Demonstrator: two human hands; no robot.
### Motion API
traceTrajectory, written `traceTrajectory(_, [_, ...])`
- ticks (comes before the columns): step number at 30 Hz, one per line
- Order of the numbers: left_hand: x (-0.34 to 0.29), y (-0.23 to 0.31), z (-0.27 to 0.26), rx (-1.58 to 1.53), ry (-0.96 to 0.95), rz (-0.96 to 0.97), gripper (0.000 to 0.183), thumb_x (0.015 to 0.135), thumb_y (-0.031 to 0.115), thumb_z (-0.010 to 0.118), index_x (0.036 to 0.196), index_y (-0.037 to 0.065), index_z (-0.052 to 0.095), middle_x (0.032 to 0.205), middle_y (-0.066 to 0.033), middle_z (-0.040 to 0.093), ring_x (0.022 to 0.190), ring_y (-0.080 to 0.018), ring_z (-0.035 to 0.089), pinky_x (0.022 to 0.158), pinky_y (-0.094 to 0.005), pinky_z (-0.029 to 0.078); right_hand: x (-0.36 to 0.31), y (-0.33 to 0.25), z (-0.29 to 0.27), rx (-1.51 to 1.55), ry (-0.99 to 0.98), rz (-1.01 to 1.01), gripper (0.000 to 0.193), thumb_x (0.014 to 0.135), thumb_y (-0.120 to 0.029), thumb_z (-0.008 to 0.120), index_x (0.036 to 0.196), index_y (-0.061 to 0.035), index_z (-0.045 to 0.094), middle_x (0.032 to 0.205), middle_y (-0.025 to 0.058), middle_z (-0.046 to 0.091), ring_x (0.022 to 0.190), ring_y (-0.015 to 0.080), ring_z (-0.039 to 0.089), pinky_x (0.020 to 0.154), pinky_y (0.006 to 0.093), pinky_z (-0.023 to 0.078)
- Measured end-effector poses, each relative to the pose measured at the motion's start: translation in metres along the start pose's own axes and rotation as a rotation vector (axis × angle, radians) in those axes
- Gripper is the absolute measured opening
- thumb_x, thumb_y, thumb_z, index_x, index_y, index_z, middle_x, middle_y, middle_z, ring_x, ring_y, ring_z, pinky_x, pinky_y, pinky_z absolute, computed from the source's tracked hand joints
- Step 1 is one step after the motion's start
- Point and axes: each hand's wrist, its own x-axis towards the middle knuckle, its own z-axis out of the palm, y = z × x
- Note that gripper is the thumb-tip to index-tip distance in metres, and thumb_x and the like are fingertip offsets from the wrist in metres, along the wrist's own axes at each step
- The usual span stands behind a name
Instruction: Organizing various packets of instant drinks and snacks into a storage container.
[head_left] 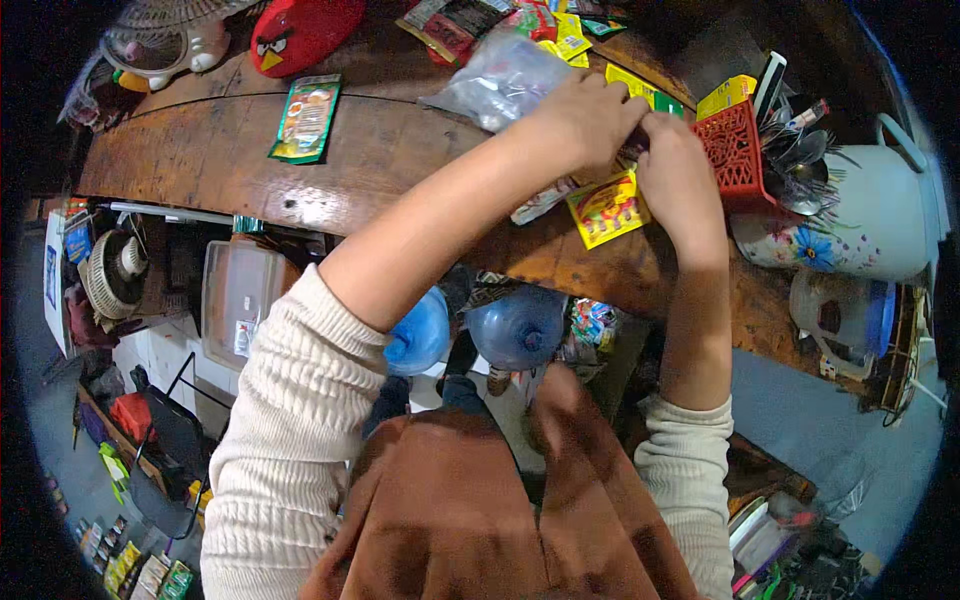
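While the left hand [595, 125] and right hand [683, 172] bend close together, I cannot tell whether either grip is closed.

The yellow sachet [608, 212] lies beside them on the glossy wooden desk [390, 160], perhaps for easy reach; the red basket [730, 155] likely keeps cutlery [802, 172] gathered. Blue jugs [515, 328] sit below.

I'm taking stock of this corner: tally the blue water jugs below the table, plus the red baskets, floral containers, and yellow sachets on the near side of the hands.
Blue water jugs: 2
Red basket: 1
Floral container: 1
Yellow sachet: 1
Total: 5
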Motion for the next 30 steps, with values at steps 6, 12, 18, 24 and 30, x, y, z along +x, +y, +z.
traceTrajectory(6, [0.02,0.003,-0.023,-0.054,-0.118,-0.171,0.077,0.063,0.04,0.072,0.125,0.008,0.04,0.115,-0.019,0.049,0.108,-0.0366,0.048,0.09,-0.0453,0.041,0.11,0.025,0.003,-0.707,0.24,0.684,0.041,0.086,-0.025,0.042,0.121,-0.0054,0.046,0.12,0.0249,0.044,0.113,0.0373,0.044,0.09,0.0429,0.038])
traceTrajectory(12, [0.04,-0.013,-0.029,-0.028,-0.047,-0.402,0.065,0.069,0.039,0.067,0.122,0.007,0.044,0.123,-0.0153,0.046,0.113,-0.0342,0.046,0.093,-0.0477,0.037,0.14,0.048,0.008,-0.197,-0.089,0.958,0.055,0.079,-0.031,0.055,0.128,-0.0109,0.038,0.124,0.0245,0.039,0.114,0.0377,0.042,0.09,0.0422,0.038])
traceTrajectory(18, [0.02,-0.013,-0.035,-0.237,0.401,-0.267,0.055,0.07,0.019,0.067,0.116,-0.001,0.045,0.11,-0.0215,0.05,0.1,-0.0347,0.049,0.087,-0.0388,0.04,0.118,0.028,-0.007,-0.534,0.226,0.671,0.044,0.079,-0.031,0.055,0.117,-0.0092,0.047,0.114,0.0258,0.046,0.104,0.0393,0.048,0.083,0.0469,0.04])
traceTrajectory(24, [-0.047,-0.004,-0.049,-0.194,0.926,-0.018,0.076,0.061,0.025,0.074,0.126,0.008,0.039,0.116,-0.0133,0.05,0.107,-0.0308,0.049,0.092,-0.0464,0.037,0.023,-0.064,-0.073,0.393,0.332,0.136,0.039,0.065,-0.018,0.07,0.095,0.0018,0.055,0.09,0.0238,0.059,0.085,0.0385,0.058,0.074,0.0395,0.047])
traceTrajectory(30, [-0.14,0.002,-0.006,-0.51,0.891,-0.281,0.092,0.061,0.022,0.078,0.134,0.006,0.023,0.114,-0.0171,0.052,0.1,-0.0308,0.056,0.081,-0.0374,0.048,-0.018,-0.117,-0.019,0.811,0.353,-0.263,0.025,0.059,-0.008,0.075,0.08,-0.0047,0.063,0.114,0.0181,0.051,0.103,0.0334,0.051,0.087,0.0383,0.042])
